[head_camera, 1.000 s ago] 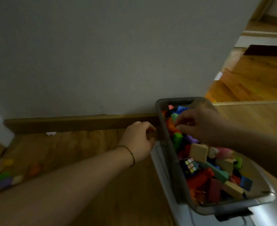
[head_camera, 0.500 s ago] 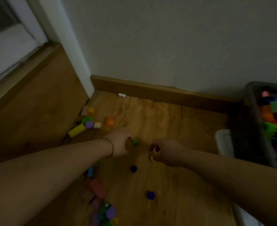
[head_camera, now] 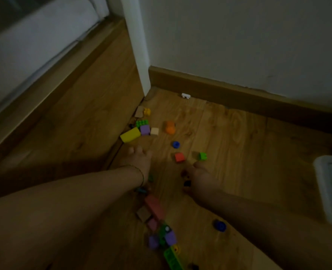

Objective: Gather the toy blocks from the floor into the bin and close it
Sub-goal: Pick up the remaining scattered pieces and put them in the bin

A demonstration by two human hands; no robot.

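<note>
The left hand (head_camera: 139,162) is extended low over the wood floor (head_camera: 239,143), back of the hand up. Its fingers (head_camera: 131,150) bend downward, and whether they hold anything cannot be told. Just beyond those fingertips lies a yellow block (head_camera: 130,134). A purple block (head_camera: 145,130), a green block (head_camera: 142,123) and a cream cube (head_camera: 154,131) are clustered close behind it. An orange block (head_camera: 170,127) and a blue ring (head_camera: 176,144) sit farther out, to the right of the left fingers.

The right hand (head_camera: 200,176) has its fingers (head_camera: 198,165) bent inward. A dark block (head_camera: 187,183) sits against the palm side, but a grip cannot be confirmed. Just ahead of the right fingers are a red cube (head_camera: 179,157) and a green cube (head_camera: 202,156), apart from each other.

Behind both hands, toward the person, lie a pink block (head_camera: 154,206), a blue round piece (head_camera: 219,225) and a blurred heap of purple and green pieces (head_camera: 168,238). A white plastic object (head_camera: 327,188) lies well to the right of the right fingers.
</note>
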